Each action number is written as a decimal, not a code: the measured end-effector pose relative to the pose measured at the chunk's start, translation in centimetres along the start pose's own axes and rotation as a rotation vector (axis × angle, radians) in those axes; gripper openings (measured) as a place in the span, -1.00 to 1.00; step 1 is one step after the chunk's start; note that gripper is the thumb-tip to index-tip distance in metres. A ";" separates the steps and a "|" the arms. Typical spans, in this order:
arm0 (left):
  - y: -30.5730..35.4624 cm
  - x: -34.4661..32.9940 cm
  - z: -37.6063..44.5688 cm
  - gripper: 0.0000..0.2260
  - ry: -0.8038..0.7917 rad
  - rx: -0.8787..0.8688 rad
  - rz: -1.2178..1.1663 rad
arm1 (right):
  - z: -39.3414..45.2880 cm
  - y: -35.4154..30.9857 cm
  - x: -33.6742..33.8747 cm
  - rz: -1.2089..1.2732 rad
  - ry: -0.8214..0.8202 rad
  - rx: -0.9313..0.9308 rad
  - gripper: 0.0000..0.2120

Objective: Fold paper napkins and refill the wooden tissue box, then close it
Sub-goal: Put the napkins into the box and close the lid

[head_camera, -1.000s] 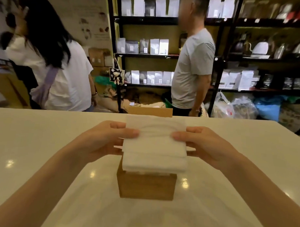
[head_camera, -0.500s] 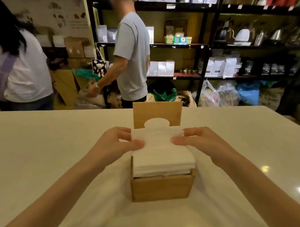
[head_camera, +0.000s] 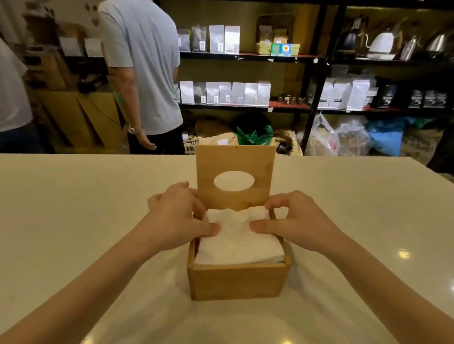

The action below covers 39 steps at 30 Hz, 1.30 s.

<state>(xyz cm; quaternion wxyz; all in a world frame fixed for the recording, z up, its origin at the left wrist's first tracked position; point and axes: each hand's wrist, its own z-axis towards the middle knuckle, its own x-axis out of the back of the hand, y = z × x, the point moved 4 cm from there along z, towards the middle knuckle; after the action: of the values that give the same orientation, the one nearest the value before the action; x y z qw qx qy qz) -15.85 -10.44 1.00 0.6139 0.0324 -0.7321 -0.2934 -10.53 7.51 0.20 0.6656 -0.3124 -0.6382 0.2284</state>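
Both hands, left hand (head_camera: 175, 216) and right hand (head_camera: 296, 223), half-curled, thumbs pressing the white folded paper napkins (head_camera: 240, 245) down into the square wooden tissue box (head_camera: 236, 282), probably so its upright hinged lid with oval slot (head_camera: 235, 172) can close.

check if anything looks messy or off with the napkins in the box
One thing: the top napkin is rumpled and bunched at the far end of the wooden box, by the upright lid, where the left hand and right hand press it. The rest of the stack lies flat.
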 end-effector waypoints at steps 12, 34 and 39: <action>1.0 -0.7 -1.1 -0.76 -0.070 -0.032 0.155 | -1.6 -0.5 0.4 -0.258 0.011 -0.015 -0.69; 2.1 1.0 -3.5 -0.85 0.110 -0.094 0.253 | -4.7 -2.7 1.7 -0.478 0.153 0.131 -0.78; 1.6 0.4 -3.3 -0.69 0.010 -0.107 0.286 | -4.4 -1.7 1.1 -0.450 -0.043 0.112 -0.64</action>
<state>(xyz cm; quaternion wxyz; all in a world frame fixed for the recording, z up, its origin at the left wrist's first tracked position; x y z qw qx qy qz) -12.41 -10.54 2.33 0.6540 -0.1034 -0.7095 -0.2412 -6.20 6.51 2.24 0.7023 -0.1200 -0.6921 0.1157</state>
